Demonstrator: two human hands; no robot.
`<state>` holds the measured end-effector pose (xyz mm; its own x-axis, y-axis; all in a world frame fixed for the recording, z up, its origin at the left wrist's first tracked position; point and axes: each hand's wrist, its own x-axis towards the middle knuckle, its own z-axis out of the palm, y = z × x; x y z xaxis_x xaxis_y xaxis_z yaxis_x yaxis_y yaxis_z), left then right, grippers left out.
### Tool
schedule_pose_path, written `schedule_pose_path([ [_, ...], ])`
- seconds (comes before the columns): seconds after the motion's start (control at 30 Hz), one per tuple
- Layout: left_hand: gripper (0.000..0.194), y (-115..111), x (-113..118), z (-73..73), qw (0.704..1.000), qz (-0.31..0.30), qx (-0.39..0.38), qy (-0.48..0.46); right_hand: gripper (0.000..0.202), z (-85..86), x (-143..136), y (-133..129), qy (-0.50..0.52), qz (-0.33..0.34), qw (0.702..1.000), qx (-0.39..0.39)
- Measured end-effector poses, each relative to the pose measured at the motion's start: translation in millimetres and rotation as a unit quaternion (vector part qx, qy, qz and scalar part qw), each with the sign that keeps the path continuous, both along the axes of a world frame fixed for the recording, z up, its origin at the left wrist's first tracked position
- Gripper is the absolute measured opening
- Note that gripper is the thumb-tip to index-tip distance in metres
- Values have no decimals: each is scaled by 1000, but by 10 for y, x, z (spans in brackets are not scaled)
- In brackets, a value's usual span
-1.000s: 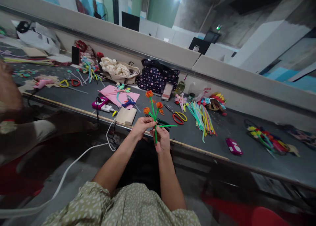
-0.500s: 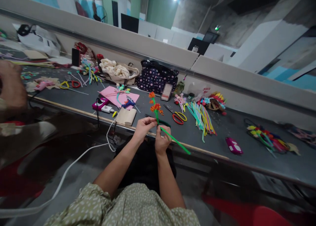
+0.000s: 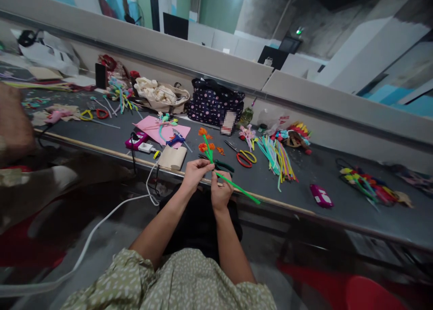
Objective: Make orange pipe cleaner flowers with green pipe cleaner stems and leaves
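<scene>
Two hands are gripping the orange-flowered stem (image 3: pixel 209 153) over the near counter (image 3: pixel 169 138) edge: left fingers (image 3: pixel 207 165) clamped on it, right fingers (image 3: pixel 217 177) pinching its green strip (image 3: pixel 238 189).

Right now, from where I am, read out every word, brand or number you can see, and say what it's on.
No text is readable.
White marks on the magenta case at the right: too small.
Reddish marks on the clear plastic bag: blurred.
Package by the dotted bag: pixelated, so unreadable.

Left hand (image 3: pixel 196 172) and right hand (image 3: pixel 221 190) nearly meet, fingers pinched, forearms angled inward.
</scene>
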<state>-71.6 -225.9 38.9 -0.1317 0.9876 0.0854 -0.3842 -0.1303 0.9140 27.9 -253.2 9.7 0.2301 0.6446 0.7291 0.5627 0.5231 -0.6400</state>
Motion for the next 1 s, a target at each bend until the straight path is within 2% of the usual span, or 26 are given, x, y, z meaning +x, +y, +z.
schedule_pose_path([
  [0.2,25,5,-22,16,999,-13,27,11,19,51,1,-44,91,29,992,-81],
  [0.33,22,0,-54,21,998,-48,39,11,22,61,-13,-43,199,80,966,-146],
  [0.43,22,7,-79,-2,997,-68,40,3,21,69,-33,-37,302,133,928,-172],
  [0.57,22,21,-107,-33,995,-89,38,-4,18,111,-47,-40,425,179,863,-208],
  [0.7,22,19,-129,-41,994,-100,32,0,16,147,-29,-51,490,225,803,-253],
  [0.8,21,19,-146,-61,994,-109,27,-4,15,136,-26,-57,509,260,774,-272],
  [0.9,21,28,-155,-82,993,-118,20,0,15,104,-58,-62,506,265,775,-269],
  [1.0,23,35,-132,-71,994,-108,9,0,16,69,-110,-62,479,202,826,-219],
])
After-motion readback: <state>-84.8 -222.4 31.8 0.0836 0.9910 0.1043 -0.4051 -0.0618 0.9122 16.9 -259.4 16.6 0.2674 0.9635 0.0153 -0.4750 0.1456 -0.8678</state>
